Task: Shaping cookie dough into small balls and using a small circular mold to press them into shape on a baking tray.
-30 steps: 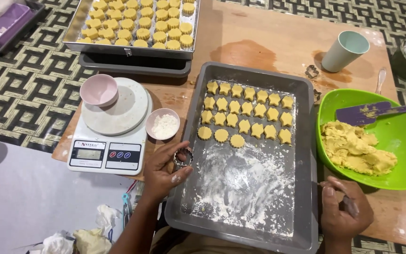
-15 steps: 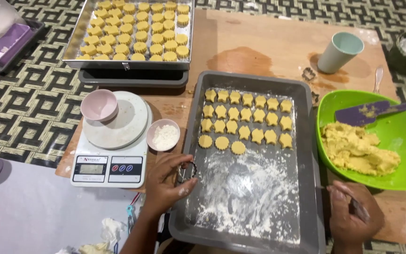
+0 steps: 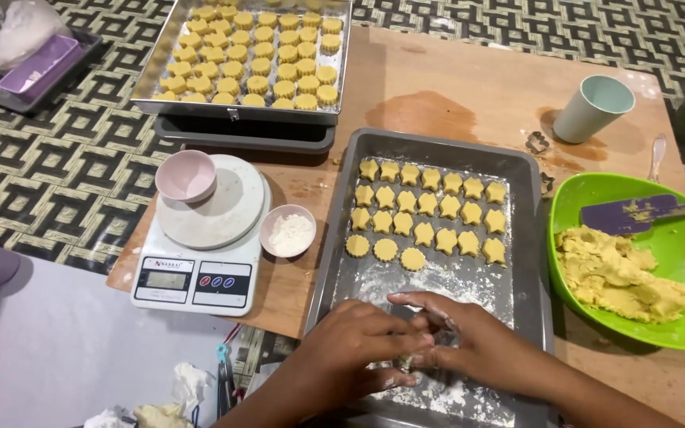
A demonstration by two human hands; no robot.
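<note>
My left hand [image 3: 350, 349] and my right hand [image 3: 477, 341] meet over the floured near end of a grey baking tray [image 3: 534, 238]. Their fingertips close together around a small metal cookie cutter [image 3: 404, 364], which is mostly hidden by the fingers. Further up the same tray lie three rows of star-shaped and round yellow dough cookies [image 3: 426, 210]. To the right of the tray, a green bowl [image 3: 596, 186] holds a lump of yellow dough [image 3: 620, 273] and a purple spatula [image 3: 636, 214].
A white kitchen scale [image 3: 200, 269] carries a pink bowl [image 3: 186, 174]; a small bowl of flour [image 3: 288, 231] stands beside it. A full tray of cookies [image 3: 255, 55] sits at the back. A pale cup [image 3: 594, 107] and spare cutter [image 3: 537, 143] rest on the wooden board [image 3: 438, 87].
My left hand moved right with the cutter from the tray's left edge onto the floured area. My right hand came in from the right edge to meet it.
</note>
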